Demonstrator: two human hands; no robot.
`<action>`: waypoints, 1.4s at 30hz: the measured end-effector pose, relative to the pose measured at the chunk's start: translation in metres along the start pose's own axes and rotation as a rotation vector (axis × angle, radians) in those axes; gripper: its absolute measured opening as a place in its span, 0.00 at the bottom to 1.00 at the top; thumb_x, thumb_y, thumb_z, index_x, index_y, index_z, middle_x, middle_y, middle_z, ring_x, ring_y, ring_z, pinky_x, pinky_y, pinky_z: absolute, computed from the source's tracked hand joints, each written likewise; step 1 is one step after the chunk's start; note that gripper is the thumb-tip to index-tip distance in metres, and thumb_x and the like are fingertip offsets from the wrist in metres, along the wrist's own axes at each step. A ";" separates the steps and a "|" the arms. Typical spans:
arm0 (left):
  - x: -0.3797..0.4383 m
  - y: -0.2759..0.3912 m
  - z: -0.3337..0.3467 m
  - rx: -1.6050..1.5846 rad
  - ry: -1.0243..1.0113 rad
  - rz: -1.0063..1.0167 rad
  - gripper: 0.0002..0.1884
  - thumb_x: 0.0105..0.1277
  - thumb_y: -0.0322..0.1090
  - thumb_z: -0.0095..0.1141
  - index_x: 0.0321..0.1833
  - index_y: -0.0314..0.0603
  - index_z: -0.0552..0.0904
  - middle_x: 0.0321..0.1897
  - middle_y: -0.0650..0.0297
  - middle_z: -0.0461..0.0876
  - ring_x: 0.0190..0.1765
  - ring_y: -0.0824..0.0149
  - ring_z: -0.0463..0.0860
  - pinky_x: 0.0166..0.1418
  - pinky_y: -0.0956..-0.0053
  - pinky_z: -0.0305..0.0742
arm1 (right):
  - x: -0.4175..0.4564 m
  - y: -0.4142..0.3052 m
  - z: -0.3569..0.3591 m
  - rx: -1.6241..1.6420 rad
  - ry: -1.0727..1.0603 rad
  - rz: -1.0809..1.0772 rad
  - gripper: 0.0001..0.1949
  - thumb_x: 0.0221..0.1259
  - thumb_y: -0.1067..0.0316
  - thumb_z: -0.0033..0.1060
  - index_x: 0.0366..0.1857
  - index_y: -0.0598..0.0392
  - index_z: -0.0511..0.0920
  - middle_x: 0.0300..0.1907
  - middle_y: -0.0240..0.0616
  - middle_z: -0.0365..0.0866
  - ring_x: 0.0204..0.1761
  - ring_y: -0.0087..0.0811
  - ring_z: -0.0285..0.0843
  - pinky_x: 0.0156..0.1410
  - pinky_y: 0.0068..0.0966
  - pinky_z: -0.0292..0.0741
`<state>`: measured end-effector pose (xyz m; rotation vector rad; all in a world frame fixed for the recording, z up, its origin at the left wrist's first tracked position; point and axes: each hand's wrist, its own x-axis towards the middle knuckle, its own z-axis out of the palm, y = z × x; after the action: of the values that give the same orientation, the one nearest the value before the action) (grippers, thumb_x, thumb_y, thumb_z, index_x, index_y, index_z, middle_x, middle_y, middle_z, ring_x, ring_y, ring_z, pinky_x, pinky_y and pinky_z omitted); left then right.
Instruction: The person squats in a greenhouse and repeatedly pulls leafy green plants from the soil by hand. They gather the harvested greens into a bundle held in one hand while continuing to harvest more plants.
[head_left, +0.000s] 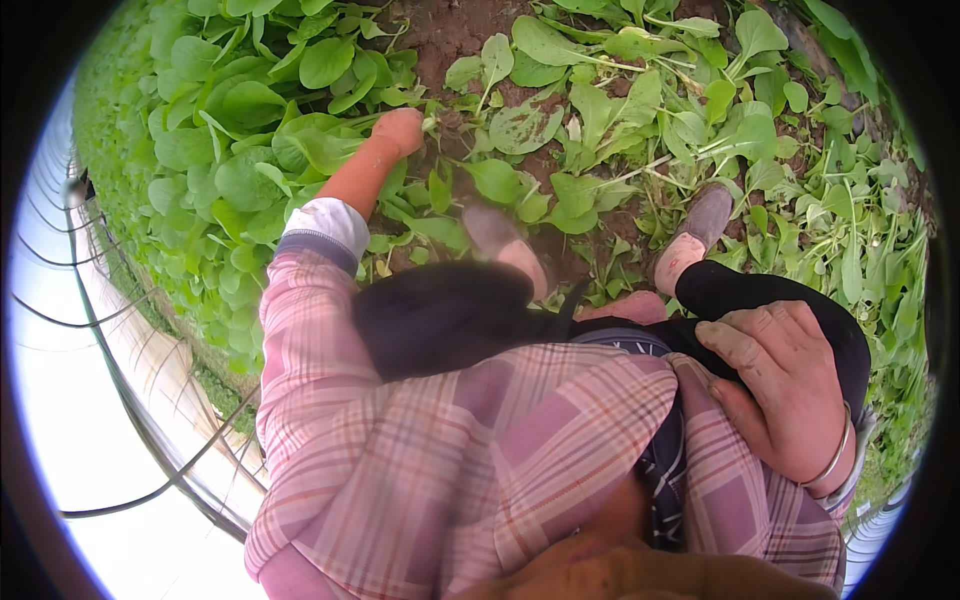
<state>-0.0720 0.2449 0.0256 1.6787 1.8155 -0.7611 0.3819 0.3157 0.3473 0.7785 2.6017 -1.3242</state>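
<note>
My left hand (401, 131) is closed around the stems of leafy green plants (319, 142) at the edge of the dense growth, low over the soil. A pale stem end pokes out beside its fingers; the fingertips are hidden. On the black trousers over my right thigh rests my right hand (784, 382), back upward, fingers slightly bent and thumb apart. It wears a metal bangle (834, 454) at the wrist, and its fingers look soiled.
Cut or uprooted greens (742, 142) lie flattened across the brown soil (457, 30) ahead and to the right. My shoes (705, 214) stand among loose leaves. Standing plants (180, 142) fill the left side, near the plastic sheeting (142, 330) and curved hoops of a greenhouse tunnel.
</note>
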 end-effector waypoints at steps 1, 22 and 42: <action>0.007 -0.008 -0.002 0.004 0.000 -0.043 0.13 0.55 0.31 0.51 0.42 0.38 0.82 0.45 0.50 0.81 0.49 0.50 0.80 0.53 0.60 0.75 | 0.002 0.000 0.000 -0.004 -0.002 0.000 0.18 0.43 0.70 0.63 0.43 0.57 0.75 0.39 0.39 0.75 0.38 0.40 0.73 0.47 0.33 0.67; 0.073 -0.074 0.035 0.003 -0.137 -0.345 0.17 0.57 0.31 0.50 0.49 0.34 0.80 0.52 0.47 0.78 0.54 0.47 0.78 0.55 0.60 0.74 | 0.020 0.001 -0.002 0.001 -0.056 0.055 0.19 0.43 0.71 0.62 0.45 0.58 0.76 0.40 0.40 0.76 0.39 0.40 0.74 0.47 0.34 0.67; 0.016 -0.038 -0.074 -1.092 -0.188 -0.244 0.18 0.57 0.36 0.61 0.47 0.31 0.77 0.35 0.54 0.83 0.30 0.61 0.84 0.35 0.69 0.80 | 0.004 -0.003 -0.002 -0.039 0.045 -0.004 0.19 0.43 0.70 0.62 0.43 0.57 0.75 0.39 0.40 0.76 0.38 0.41 0.73 0.45 0.33 0.67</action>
<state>-0.1126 0.3069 0.0664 0.6581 1.7833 0.0549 0.3775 0.3171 0.3495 0.8062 2.6569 -1.2674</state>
